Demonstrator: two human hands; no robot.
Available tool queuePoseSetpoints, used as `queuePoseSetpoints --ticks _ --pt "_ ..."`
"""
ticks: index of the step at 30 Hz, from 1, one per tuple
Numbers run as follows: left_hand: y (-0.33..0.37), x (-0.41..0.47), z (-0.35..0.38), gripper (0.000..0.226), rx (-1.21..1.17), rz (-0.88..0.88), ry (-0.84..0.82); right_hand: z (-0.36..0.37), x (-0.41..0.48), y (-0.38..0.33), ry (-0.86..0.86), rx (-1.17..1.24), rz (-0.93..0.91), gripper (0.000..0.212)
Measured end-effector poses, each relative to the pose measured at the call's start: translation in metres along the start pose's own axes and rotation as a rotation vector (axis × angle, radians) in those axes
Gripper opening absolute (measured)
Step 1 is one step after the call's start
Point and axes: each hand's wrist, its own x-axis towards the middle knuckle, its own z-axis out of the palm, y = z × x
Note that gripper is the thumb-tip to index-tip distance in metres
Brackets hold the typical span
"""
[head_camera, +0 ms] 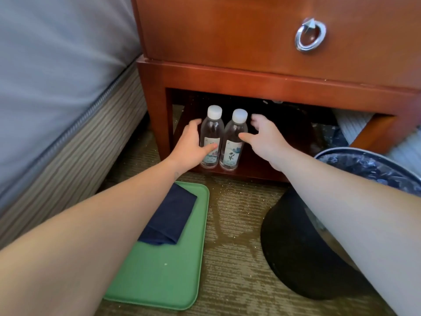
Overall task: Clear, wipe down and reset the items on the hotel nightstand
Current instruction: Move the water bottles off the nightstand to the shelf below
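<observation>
Two water bottles stood upright on the nightstand's (250, 76) low shelf (255, 164), side by side & touching, white caps on, near the shelf's front-left corner. L hand (189, 147) was wrapped round the left bottle (211, 131): thumb across the label front, fingers curved round its far left side. R hand (265, 139) was spread wide beside the right bottle (235, 133); thumb tip at the bottle's side, other fingers apart & off it, reaching into the shelf's dark back. Drawer above was closed w/ a silver ring pull (310, 35). On the carpet (237, 224) in front lay a green tray (159, 274) w/ a folded navy cloth (168, 220) on its far end. Bin (337, 152) w/ black liner stood right of the tray, under the R forearm. Bed (57, 76) sat just left of the nightstand.
</observation>
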Motion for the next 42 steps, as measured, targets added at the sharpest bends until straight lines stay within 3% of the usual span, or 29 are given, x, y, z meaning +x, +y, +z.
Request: queuePoseSetpoints --ticks 2,5,7,11,17,21,26,32,39,42 --pt "0.007 -0.011 -0.004 0.082 0.050 -0.031 -0.007 -0.007 -0.012 -0.007 -0.015 -0.019 0.008 0.063" --pt "0.022 -0.028 -0.013 0.073 0.125 -0.019 -0.007 -0.023 -0.027 -0.021 -0.035 -0.080 -0.060 0.035" --pt "0.038 -0.041 -0.023 0.059 0.166 0.073 0.004 -0.039 -0.038 -0.036 -0.062 -0.130 -0.129 0.022" --pt "0.078 -0.051 -0.042 0.035 0.171 0.346 0.093 -0.071 -0.059 -0.077 -0.094 -0.170 -0.349 0.025" --pt "0.172 -0.032 -0.079 0.035 0.070 0.660 0.332 -0.126 -0.066 -0.137 0.245 -0.092 -0.690 0.024" --pt "0.237 -0.004 -0.111 0.027 0.044 0.762 0.413 -0.178 -0.042 -0.161 0.515 0.027 -0.734 0.025" --pt "0.283 0.052 -0.128 0.024 0.040 0.685 0.436 -0.233 0.017 -0.164 0.698 0.116 -0.486 0.027" --pt "0.299 0.143 -0.111 0.032 -0.046 0.384 0.465 -0.276 0.092 -0.152 0.767 0.207 -0.177 0.033" --pt "0.307 0.237 -0.059 0.033 -0.087 0.282 0.427 -0.300 0.175 -0.114 0.896 0.143 -0.172 0.029" --pt "0.311 0.277 -0.047 0.031 -0.073 0.253 0.480 -0.313 0.206 -0.105 0.841 0.081 -0.184 0.029"
